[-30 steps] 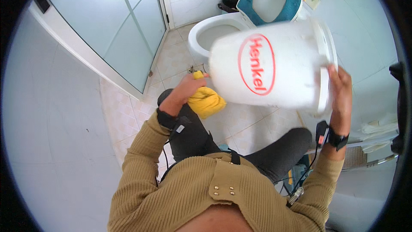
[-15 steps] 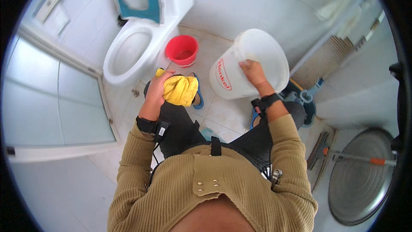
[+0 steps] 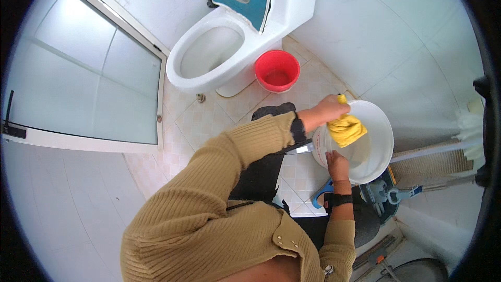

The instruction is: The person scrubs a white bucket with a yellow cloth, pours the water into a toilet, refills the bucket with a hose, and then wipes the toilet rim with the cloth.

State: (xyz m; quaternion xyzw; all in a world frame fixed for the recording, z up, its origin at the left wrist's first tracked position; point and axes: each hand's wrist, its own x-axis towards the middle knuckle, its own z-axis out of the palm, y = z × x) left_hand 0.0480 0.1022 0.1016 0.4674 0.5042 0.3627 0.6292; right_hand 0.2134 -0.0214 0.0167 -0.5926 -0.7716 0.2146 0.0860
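Observation:
Over the mouth of the white plastic bucket (image 3: 385, 136), my left hand (image 3: 333, 108) is closed round a bunched yellow cloth (image 3: 347, 131). The cloth hangs below my fingers; whether it touches the bucket's inner wall I cannot tell. My right hand (image 3: 338, 167) grips the near left part of the bucket's rim, with the thumb side up. The bucket is tilted, its opening toward me and to the right. Part of its red-printed side shows left of my hands.
A white toilet (image 3: 209, 55) with a raised teal-covered seat (image 3: 255, 8) stands at the far left of the bucket. Beside its base is a red bucket (image 3: 276, 61). A blue-grey mop tool (image 3: 394, 194) lies at right, near the wall. At left is a frosted glass door (image 3: 99, 73).
My left hand has carried the yellow cloth rightward from near my left knee to above the white bucket. My right hand has shifted along the bucket's rim. The view has turned rightward.

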